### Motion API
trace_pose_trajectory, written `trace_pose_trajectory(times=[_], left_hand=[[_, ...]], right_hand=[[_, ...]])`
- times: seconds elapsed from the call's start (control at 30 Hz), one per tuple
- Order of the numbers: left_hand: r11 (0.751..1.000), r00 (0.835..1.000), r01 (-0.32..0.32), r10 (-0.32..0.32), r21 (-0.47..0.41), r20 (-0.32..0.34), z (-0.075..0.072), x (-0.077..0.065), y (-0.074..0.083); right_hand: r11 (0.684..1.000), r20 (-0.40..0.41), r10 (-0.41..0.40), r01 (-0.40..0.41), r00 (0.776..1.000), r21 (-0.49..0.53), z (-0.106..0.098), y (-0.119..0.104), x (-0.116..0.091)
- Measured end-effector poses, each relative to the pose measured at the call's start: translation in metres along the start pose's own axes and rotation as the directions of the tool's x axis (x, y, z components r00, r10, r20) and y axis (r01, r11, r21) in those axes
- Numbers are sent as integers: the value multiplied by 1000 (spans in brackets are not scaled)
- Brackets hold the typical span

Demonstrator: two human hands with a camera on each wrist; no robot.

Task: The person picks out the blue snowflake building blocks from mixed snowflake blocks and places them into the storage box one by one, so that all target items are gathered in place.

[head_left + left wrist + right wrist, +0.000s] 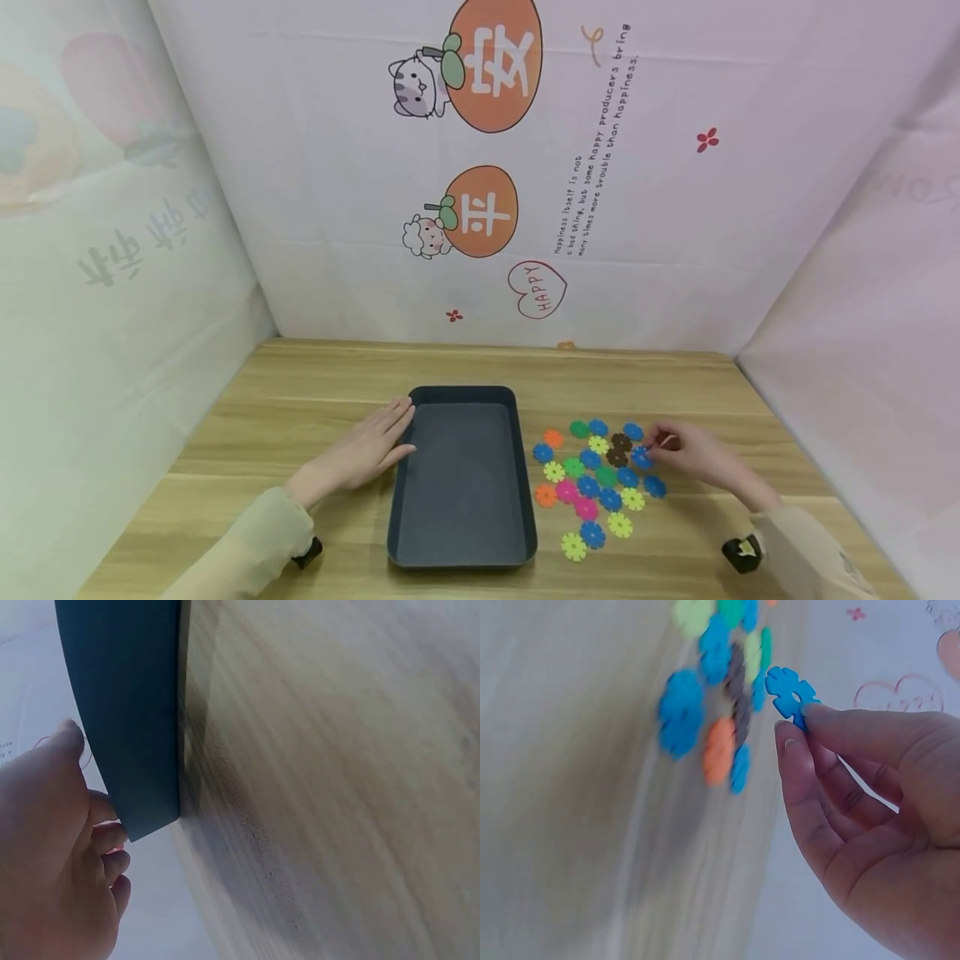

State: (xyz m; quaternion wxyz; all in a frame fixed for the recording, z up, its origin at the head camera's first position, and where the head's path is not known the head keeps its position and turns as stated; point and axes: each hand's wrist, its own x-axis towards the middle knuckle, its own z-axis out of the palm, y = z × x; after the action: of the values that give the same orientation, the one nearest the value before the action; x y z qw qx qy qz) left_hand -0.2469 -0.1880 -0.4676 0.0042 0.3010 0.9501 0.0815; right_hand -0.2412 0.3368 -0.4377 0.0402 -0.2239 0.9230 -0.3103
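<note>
My right hand (690, 450) pinches a blue notched plastic disc (784, 690) between thumb and index finger, held above the table at the right side of the scattered discs. In the right wrist view an orange disc (720, 752) and brown discs (741, 716) lie beneath it. At the left wall of a dark grey rectangular tray (462, 492), my left hand (366, 448) rests with extended fingers touching the rim. The left wrist view shows the tray's outer side (127, 712) beside the thumb and fingertips.
Several flower-shaped discs in green, yellow (573, 547), pink (586, 508), orange (546, 496) and blue (592, 534) lie on the wooden table (322, 375) right of the tray. White printed cloth (337, 208) hangs behind and on both sides.
</note>
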Motion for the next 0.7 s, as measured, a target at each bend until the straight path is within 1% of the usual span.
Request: trace_pose_trajectory(times=[0.17, 0.23, 0.37, 0.5, 0.63, 0.7], left_hand=[[999, 1000, -13, 14, 49, -20, 2, 0, -1], [998, 1000, -13, 15, 60, -23, 2, 1, -2], [997, 999, -20, 23, 78, -37, 3, 1, -3], [996, 999, -19, 23, 89, -44, 1, 2, -2], [995, 999, -14, 18, 103, -38, 0, 1, -2], [994, 999, -14, 18, 110, -36, 0, 1, -2]], right_hand=[[997, 26, 46, -48, 999, 61, 3, -22, 9], [996, 28, 45, -47, 999, 80, 6, -30, 13], [991, 36, 36, -40, 999, 128, 13, -44, 23], [981, 50, 13, -23, 999, 192, 26, -60, 36], [963, 77, -23, 2, 997, 268, 41, -78, 48], [950, 95, -31, 0, 995, 312, 49, -87, 55]])
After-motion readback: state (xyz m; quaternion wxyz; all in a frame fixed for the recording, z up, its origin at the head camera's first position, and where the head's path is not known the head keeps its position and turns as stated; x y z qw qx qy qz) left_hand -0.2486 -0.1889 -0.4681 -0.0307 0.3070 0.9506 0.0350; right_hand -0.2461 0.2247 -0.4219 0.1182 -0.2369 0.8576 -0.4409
